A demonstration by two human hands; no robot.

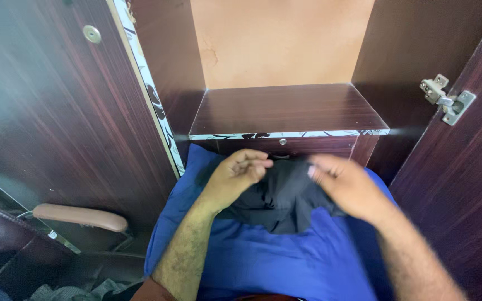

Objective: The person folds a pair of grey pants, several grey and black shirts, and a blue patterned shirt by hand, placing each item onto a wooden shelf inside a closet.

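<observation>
While a dark grey garment [280, 200] lies bunched on a blue cloth [285, 256] just below the wardrobe's wooden shelf [285, 108], both hands press on it. The left hand [235, 175] rests on its left part with fingers curled closed, seemingly pinching fabric. The right hand [344, 187] covers its right edge; its fingers bend down, though whether they grip is unclear. A drawer [285, 146] sits beneath the shelf. An open wardrobe door [57, 111] stands left, a hinge [447, 97] right, a chair armrest [79, 216] lower left.

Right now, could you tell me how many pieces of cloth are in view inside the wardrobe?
2: a blue cloth spread below the shelf, and a black garment on it. Others may be hidden.
</observation>
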